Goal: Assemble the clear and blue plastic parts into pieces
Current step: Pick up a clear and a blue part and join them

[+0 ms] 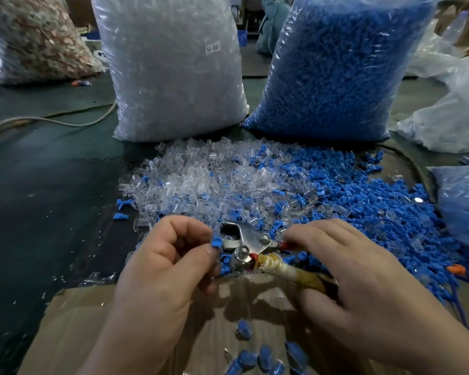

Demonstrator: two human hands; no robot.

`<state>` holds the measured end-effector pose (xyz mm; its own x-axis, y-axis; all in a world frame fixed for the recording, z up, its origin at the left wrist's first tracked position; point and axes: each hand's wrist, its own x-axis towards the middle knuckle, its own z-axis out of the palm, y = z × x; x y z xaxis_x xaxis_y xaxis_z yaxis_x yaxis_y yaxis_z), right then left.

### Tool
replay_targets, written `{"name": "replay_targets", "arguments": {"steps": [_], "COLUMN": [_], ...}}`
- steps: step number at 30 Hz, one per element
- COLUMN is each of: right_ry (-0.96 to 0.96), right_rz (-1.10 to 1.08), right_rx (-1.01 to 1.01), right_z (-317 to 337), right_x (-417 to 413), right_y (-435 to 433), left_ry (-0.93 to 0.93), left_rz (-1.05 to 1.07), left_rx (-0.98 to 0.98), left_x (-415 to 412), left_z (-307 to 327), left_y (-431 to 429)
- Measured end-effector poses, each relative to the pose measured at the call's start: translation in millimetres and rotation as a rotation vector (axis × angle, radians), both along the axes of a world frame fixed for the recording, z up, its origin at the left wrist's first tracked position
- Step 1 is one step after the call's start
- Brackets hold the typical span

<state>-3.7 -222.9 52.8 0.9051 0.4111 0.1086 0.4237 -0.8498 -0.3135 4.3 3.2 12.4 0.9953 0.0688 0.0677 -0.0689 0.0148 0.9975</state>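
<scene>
Dark table [52,185] at left lies free; white bag [173,77] and blue bag [336,71] stand far; parts pile [228,182] fills the middle.

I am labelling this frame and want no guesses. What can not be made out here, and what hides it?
Head view, all three:
- the small blue plastic part pinched by the left hand: the grip hides whether a clear part is attached.
- handles of the metal pliers-like tool: the right hand grips and covers them.
- the blue pieces in the brown cardboard box: blurred, cut off by the bottom edge.
</scene>
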Motion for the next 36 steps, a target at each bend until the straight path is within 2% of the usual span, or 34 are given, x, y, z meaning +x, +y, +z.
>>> {"name": "replay_targets", "arguments": {"steps": [4, 16, 22, 26, 29, 31, 33, 36], "right_ry": [-0.003, 0.017, -0.097, -0.031, 0.007, -0.038, -0.072, -0.018], "right_rz": [0.025, 0.04, -0.043, -0.048, -0.069, -0.12, -0.199, -0.239], "right_rx": [0.011, 0.001, -0.094, -0.02, -0.034, -0.08, -0.118, -0.218], "right_z": [-2, -3, -1, -5, -10, -13, -15, -20], "right_x": [0, 0, -2, -4, -2, 2, 6, 13], "right_y": [-2, 1, 6, 8, 3, -1, -4, -7], "left_ry": [-0.077, -0.084, -0.069, -0.07, -0.058, -0.026, 0.011, -0.045], "left_rz": [-0.019, -0.066, -0.053, -0.028, 0.039, 0.046, -0.102, -0.357], "left_rx": [0.062, 0.1, 0.133, 0.147, 0.262, 0.336, 0.413, 0.694], "left_x": [0, -2, -3, -4, -2, -1, -4, -12], "left_z": [0, -1, 1, 4, 3, 4, 7, 8], "left_y": [4, 5, 3, 1, 3, 5, 6, -1]}}
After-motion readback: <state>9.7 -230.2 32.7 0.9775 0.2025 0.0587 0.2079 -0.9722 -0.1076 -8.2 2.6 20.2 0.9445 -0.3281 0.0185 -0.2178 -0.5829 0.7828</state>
